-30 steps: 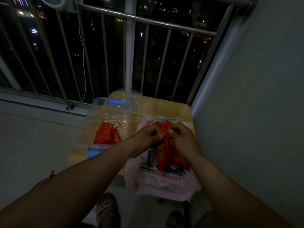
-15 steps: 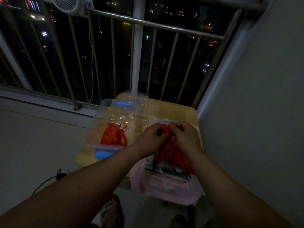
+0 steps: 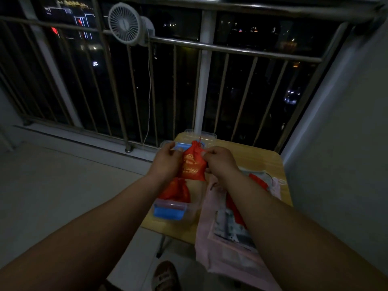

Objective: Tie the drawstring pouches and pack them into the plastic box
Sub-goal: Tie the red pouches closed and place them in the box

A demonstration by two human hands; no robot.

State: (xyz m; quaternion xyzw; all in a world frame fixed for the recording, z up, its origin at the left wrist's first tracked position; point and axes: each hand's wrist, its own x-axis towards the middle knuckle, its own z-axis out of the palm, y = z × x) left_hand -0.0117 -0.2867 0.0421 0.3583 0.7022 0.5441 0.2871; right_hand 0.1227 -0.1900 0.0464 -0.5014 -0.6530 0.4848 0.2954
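1. Step in hand, as I judge it: tying is done or nearly done on the red pouch (image 3: 192, 164) I hold up between both hands. Its neck is gathered into a tuft, and a thin cord (image 3: 200, 142) stands up from it.
2. My left hand (image 3: 167, 162) has its fingers curled round the pouch's left side. My right hand (image 3: 220, 162) pinches its right edge just under the neck (whether the cord is also in that pinch I cannot tell in this dim light).
3. The pouch hangs above the plastic box (image 3: 190, 213), which sits along the left edge of the worktop (image 3: 252, 158) with one blue latch (image 3: 169, 211) towards the near edge. At least one packed pouch (image 3: 178, 191) already lies inside, at the near end.
4. So this looks like the turn from tying to packing. The next move calls for lowering the red pouch into the free far part of the box, beside the packed one. Both hands then need to let go without the cord catching on the rim.
5. More work is probably left: red fabric (image 3: 258, 181) shows on the pink bag (image 3: 226, 248) that covers the right side of the worktop and droops over its near edge. I would expect further pouches there to tie. The box lid (image 3: 206, 136) lies at the far edge.
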